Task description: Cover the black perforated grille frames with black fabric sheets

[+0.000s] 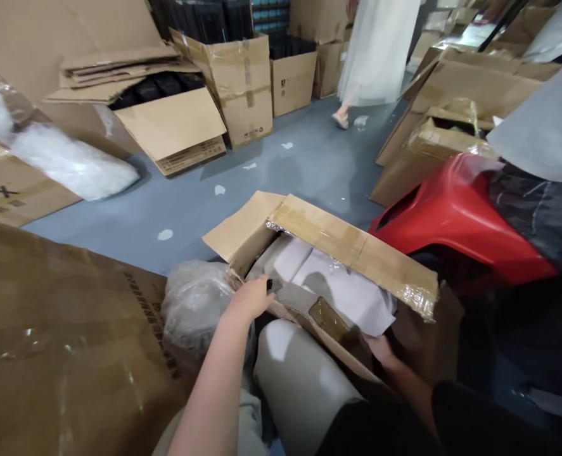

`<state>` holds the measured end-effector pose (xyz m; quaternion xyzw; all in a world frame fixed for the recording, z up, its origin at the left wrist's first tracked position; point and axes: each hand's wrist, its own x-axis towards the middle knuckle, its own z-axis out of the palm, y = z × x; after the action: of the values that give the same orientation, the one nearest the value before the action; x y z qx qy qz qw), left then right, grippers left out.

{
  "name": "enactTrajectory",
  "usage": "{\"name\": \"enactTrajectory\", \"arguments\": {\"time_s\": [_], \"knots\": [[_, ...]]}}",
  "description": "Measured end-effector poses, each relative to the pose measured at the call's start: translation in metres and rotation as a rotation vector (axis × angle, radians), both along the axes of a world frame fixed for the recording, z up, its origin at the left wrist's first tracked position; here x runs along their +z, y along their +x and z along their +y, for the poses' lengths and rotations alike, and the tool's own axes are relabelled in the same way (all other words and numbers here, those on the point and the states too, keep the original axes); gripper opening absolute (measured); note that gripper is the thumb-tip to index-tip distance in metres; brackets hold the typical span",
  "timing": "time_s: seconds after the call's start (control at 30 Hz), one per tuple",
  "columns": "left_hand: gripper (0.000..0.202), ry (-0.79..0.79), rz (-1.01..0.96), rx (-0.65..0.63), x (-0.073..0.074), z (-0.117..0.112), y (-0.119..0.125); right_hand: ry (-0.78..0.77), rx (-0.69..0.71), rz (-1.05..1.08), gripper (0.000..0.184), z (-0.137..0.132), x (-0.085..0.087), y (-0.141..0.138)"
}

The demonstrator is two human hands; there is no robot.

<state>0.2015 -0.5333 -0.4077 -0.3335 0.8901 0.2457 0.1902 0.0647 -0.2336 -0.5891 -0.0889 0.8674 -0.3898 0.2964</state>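
Note:
An open cardboard box (351, 247) with taped flaps lies on the floor in front of me, holding grey fabric sheets (342, 291). My left hand (252, 297) reaches over the box's near left edge, fingers curled on the rim beside the fabric. My right hand (380, 348) is under the near right side of the box, mostly hidden by the cardboard and the fabric; its fingers do not show. A grey fabric roll (300, 380) rests on my lap below the box.
A clear plastic bag (195, 304) sits left of the box, next to a large brown carton (71, 342). A red plastic stool (456, 215) lies on the right. Cartons line the grey floor (271, 171). A person in a white skirt (376, 50) stands at the back.

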Motion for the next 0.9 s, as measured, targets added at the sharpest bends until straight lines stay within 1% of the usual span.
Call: {"name": "enactTrajectory", "arguments": {"time_s": [0.03, 0.1, 0.17, 0.2, 0.27, 0.33, 0.4, 0.47, 0.5, 0.57, 0.63, 0.67, 0.7, 0.73, 0.8, 0.83, 0.87, 0.9], "knots": [[0.037, -0.015, 0.007, -0.028, -0.002, 0.005, -0.004, -0.003, -0.018, -0.013, 0.024, 0.005, 0.0, -0.003], [0.038, -0.032, 0.012, -0.1, -0.008, 0.016, -0.013, -0.029, -0.039, -0.05, 0.025, 0.015, 0.009, -0.01], [0.039, -0.029, 0.006, -0.166, -0.014, 0.027, -0.021, -0.09, -0.027, -0.111, 0.028, 0.016, 0.027, -0.018], [0.04, -0.015, 0.003, -0.192, -0.018, 0.031, -0.023, -0.122, -0.021, -0.138, 0.03, 0.011, 0.037, -0.022], [0.04, 0.022, -0.006, -0.213, -0.028, 0.038, -0.028, -0.15, -0.035, -0.133, 0.032, -0.006, 0.06, -0.028], [0.042, 0.051, -0.021, -0.203, -0.04, 0.041, -0.031, -0.168, -0.047, -0.048, 0.031, -0.031, 0.081, -0.031], [0.046, 0.063, -0.026, -0.194, -0.053, 0.044, -0.036, -0.193, 0.008, 0.01, 0.032, -0.057, 0.101, -0.032], [0.051, 0.092, -0.031, -0.216, -0.065, 0.046, -0.044, -0.21, 0.08, 0.021, 0.032, -0.081, 0.119, -0.033], [0.053, 0.108, -0.042, -0.229, -0.07, 0.047, -0.05, -0.207, 0.103, 0.002, 0.033, -0.091, 0.127, -0.034], [0.057, 0.131, -0.089, -0.233, -0.077, 0.05, -0.064, -0.185, 0.129, -0.104, 0.038, -0.11, 0.144, -0.034], [0.069, 0.118, -0.138, -0.198, -0.082, 0.052, -0.078, -0.158, 0.189, -0.235, 0.046, -0.127, 0.156, -0.033], [0.075, 0.107, -0.156, -0.179, -0.083, 0.052, -0.084, -0.148, 0.235, -0.265, 0.049, -0.134, 0.161, -0.032], [0.077, 0.101, -0.17, -0.168, -0.084, 0.051, -0.089, -0.143, 0.281, -0.256, 0.052, -0.14, 0.163, -0.031], [0.076, 0.098, -0.18, -0.163, -0.084, 0.049, -0.093, -0.144, 0.321, -0.212, 0.054, -0.145, 0.163, -0.03], [0.061, 0.104, -0.189, -0.161, -0.077, 0.04, -0.095, -0.16, 0.363, -0.082, 0.057, -0.152, 0.158, -0.028], [0.05, 0.101, -0.183, -0.156, -0.069, 0.032, -0.093, -0.179, 0.373, -0.028, 0.057, -0.154, 0.154, -0.028], [0.04, 0.089, -0.16, -0.144, -0.057, 0.021, -0.089, -0.199, 0.378, 0.013, 0.058, -0.157, 0.148, -0.027], [0.034, 0.069, -0.144, -0.124, -0.04, 0.009, -0.081, -0.219, 0.381, 0.042, 0.058, -0.161, 0.141, -0.027]]}}
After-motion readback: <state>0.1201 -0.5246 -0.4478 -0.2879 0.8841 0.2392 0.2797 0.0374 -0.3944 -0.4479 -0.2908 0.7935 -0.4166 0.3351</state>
